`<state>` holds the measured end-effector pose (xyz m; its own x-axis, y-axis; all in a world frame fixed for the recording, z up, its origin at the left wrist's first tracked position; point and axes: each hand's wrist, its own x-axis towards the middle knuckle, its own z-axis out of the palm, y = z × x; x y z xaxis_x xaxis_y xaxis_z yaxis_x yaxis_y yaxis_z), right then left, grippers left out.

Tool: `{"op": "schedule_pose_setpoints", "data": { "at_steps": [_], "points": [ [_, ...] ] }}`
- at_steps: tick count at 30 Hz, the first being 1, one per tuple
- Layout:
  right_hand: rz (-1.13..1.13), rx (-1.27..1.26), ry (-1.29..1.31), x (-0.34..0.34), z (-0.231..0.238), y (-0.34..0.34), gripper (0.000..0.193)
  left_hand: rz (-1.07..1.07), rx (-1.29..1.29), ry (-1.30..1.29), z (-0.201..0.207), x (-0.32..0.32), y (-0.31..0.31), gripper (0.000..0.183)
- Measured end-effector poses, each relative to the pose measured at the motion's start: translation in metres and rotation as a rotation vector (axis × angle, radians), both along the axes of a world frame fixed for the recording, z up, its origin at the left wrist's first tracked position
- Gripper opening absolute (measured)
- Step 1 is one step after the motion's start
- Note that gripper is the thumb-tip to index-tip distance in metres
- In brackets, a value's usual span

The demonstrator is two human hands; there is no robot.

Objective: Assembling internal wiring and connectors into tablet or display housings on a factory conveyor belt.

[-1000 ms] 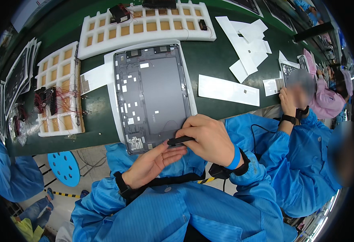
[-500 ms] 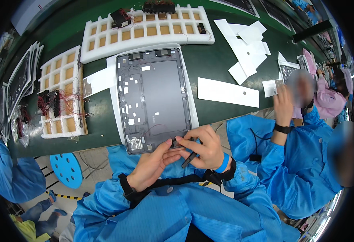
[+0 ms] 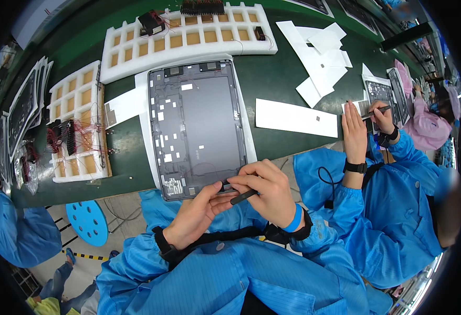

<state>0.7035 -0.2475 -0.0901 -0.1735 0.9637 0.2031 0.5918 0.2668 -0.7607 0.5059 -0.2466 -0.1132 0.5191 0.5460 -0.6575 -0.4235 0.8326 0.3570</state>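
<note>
A dark grey tablet back shell [image 3: 217, 126] lies in front of me, its inner side up and dotted with small white pads. At its lower right corner a small black part [image 3: 226, 186] sits between my two hands. My left hand [image 3: 192, 218] is closed on that part, thumb on top and fingers curled below. My right hand [image 3: 273, 195] grips a slim black tool [image 3: 244, 197], tilted across its fingers, while thumb and index fingertips meet at the small part. Those fingertips partly hide the part and the shell's corner.
White foam trays [image 3: 191, 63] stand behind and to the left, holding black parts with red wires [image 3: 65, 137]. White sheets [image 3: 296, 118] lie right of the shell. A co-worker's hands [image 3: 355, 134] work close by on the right. A blue stool [image 3: 86, 223] stands below left.
The black tool in my right hand has swung toward level, its lower end moving up and left. My left hand has barely moved. The co-worker's hands have come down to the table.
</note>
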Motion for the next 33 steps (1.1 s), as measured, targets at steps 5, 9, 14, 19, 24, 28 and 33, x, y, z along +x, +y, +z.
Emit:
{"op": "schedule_pose_setpoints", "data": {
  "at_steps": [5, 9, 14, 19, 24, 28, 33],
  "points": [
    [0.012, -0.032, -0.012, -0.002, 0.001, 0.001, 0.022, -0.037, 0.0, -0.024, -0.004, -0.003, 0.001, 0.034],
    [0.108, 0.009, -0.171, 0.006, 0.001, 0.001, 0.031, 0.015, -0.001, -0.03, 0.005, 0.001, 0.002, 0.034],
    [0.261, 0.192, -0.223, 0.019, -0.006, 0.001, 0.039, -0.067, 0.042, 0.058, 0.003, 0.0, 0.003, 0.037],
    [-0.086, 0.11, 0.011, 0.02, -0.02, -0.022, 0.029, -0.171, -0.038, -0.016, 0.011, -0.026, 0.005, 0.039],
    [-0.369, -0.471, 0.543, 0.014, -0.025, -0.038, 0.02, -0.703, 0.171, 0.231, 0.015, -0.116, 0.001, 0.028],
    [-0.371, -0.589, 0.572, 0.001, -0.031, -0.024, 0.047, -0.712, 0.448, 0.66, 0.027, -0.139, 0.004, 0.026],
    [-0.425, -0.251, 0.383, -0.001, -0.051, -0.024, 0.06, -0.191, 0.419, 0.404, 0.021, -0.114, -0.007, 0.042]
  ]
}}
